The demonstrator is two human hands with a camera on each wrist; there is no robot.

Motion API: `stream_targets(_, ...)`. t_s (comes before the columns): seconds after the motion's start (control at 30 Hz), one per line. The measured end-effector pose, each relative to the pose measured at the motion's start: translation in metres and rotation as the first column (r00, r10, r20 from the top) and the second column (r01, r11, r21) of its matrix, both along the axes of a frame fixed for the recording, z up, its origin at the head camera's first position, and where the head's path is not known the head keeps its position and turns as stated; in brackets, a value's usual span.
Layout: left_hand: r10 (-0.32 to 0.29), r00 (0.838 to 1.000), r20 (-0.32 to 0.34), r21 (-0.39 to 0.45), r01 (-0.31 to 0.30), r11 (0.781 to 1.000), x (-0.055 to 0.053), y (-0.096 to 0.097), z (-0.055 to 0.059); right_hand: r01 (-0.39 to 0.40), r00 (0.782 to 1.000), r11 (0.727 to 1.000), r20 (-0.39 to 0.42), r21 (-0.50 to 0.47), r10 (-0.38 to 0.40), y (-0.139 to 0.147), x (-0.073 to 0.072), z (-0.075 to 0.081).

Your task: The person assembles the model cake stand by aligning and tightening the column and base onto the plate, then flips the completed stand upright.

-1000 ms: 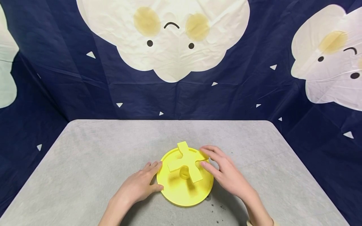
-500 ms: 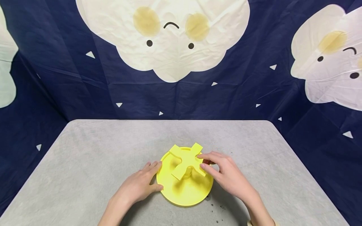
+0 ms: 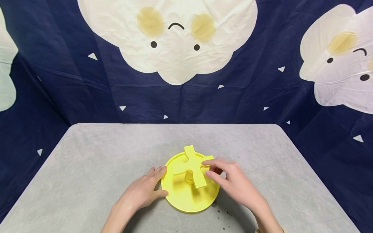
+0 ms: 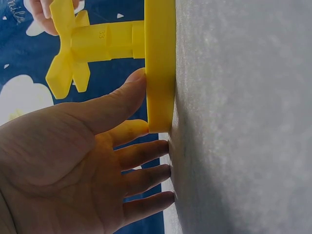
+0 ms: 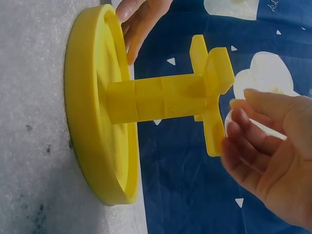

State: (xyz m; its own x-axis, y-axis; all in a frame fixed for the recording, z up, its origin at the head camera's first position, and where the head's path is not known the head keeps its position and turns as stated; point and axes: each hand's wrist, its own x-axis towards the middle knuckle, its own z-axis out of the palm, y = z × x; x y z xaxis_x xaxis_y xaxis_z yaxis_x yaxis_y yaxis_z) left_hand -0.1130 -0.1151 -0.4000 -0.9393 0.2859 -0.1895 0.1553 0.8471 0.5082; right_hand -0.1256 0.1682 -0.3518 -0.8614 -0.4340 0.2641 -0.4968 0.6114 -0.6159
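Observation:
A yellow round base (image 3: 189,202) with a raised rim lies on the table, and a thick post (image 5: 168,97) rises from its middle. On top of the post sits a yellow four-armed cross piece (image 3: 190,165). My left hand (image 3: 141,191) rests at the base's left edge, thumb against the rim and fingers straight, the fingertips down at the tabletop. My right hand (image 3: 234,179) is at the right side of the cross piece, fingers loosely bent, with fingertips right at one arm. In the right wrist view, the thumb and forefinger are not closed round that arm.
The grey tabletop (image 3: 110,155) has a few dark specks (image 3: 228,213) to the right of the base. A dark blue cloth (image 3: 96,94) printed with white clouds hangs behind the table and along both sides.
The cross piece has turned on its post, its arms standing at different angles across the frames. The right hand's fingers have moved slightly in toward it. The left hand and the base have stayed put.

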Motion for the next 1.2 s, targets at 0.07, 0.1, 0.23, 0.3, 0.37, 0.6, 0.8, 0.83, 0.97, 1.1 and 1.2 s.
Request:
stream_targets(0.07,0.000,1.000,0.000,0.000,0.000,1.000,0.0000,0.0002,0.0001,0.031,0.997,1.000,-0.074,0.002,-0.030,0.0009,-0.0015,-0.0010)
stream_targets(0.1,0.000,1.000,0.000,0.001,0.000,1.000,0.0001,0.0002,0.0001,0.050,0.993,0.999,-0.108,0.010,-0.049,0.0013,-0.0024,-0.0015)
stream_targets(0.23,-0.002,1.000,-0.001,0.002,0.002,1.000,0.0005,-0.0001,0.0005,0.126,0.979,0.989,-0.172,0.075,-0.112,0.0025,-0.0050,-0.0039)
stream_targets(0.3,-0.003,1.000,-0.001,0.002,0.003,1.000,0.0006,-0.0002,0.0005,0.139,0.982,0.984,-0.142,0.110,-0.123,0.0026,-0.0054,-0.0056)
stream_targets(0.37,-0.004,1.000,-0.001,0.002,0.004,1.000,0.0007,-0.0003,0.0003,0.137,0.987,0.981,-0.100,0.137,-0.124,0.0024,-0.0054,-0.0070)
stream_targets(0.6,-0.003,1.000,0.005,0.008,0.003,1.000,0.0008,0.0000,0.0008,0.110,0.994,0.983,-0.043,0.145,-0.104,0.0021,-0.0057,-0.0085)
stream_targets(0.8,0.000,1.000,0.010,0.006,0.000,1.000,0.0010,0.0001,0.0009,0.101,0.993,0.986,-0.077,0.136,-0.091,0.0040,-0.0049,-0.0082)
stream_targets(0.83,0.000,1.000,0.010,0.006,0.000,1.000,0.0011,0.0001,0.0010,0.098,0.993,0.986,-0.079,0.134,-0.088,0.0040,-0.0048,-0.0082)
stream_targets(0.97,0.001,1.000,0.011,0.006,-0.001,1.000,0.0012,0.0002,0.0012,0.087,0.994,0.988,-0.076,0.131,-0.078,0.0037,-0.0042,-0.0072)
stream_targets(1.1,0.001,1.000,0.010,0.005,-0.001,1.000,0.0014,0.0004,0.0012,0.084,0.995,0.987,-0.068,0.135,-0.075,0.0040,-0.0032,-0.0055)
stream_targets(1.2,0.002,1.000,0.010,0.005,-0.002,1.000,0.0015,0.0005,0.0011,0.080,0.995,0.988,-0.063,0.135,-0.072,0.0044,-0.0028,-0.0050)
